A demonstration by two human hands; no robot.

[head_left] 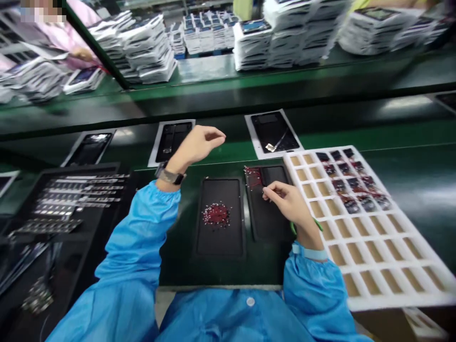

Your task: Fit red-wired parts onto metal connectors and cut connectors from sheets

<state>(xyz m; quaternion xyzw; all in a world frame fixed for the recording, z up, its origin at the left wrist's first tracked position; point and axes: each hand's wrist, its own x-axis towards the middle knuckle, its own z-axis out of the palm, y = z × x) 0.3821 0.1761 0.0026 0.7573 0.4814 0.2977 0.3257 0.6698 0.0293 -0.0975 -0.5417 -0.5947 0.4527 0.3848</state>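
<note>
Up close, the right hand (289, 205) has its thumb and forefinger pinched together just above the upper edge of a black foam mat (267, 213), and the fingertips (266, 191) nearly touch a scatter of tiny red-and-white pieces (254, 175); whatever lies between them is too small to make out. A thin green strip (318, 224) shows beyond that hand, partly hidden, so its kind and whether the hand grips it are unclear. The left hand (198, 145), a wristwatch (171, 176) above its blue sleeve (140, 232), hangs in the air over the belt with its fingers loosely curled and no object visible in them. A second black foam mat (220, 240) between the hands carries a red cluster (215, 214). To the right lies a white foam tray (359, 228), with dark components (351, 205) in its far cells, red bits on them. Finished phone stacks (149, 52) sit beyond, blurred.
</note>
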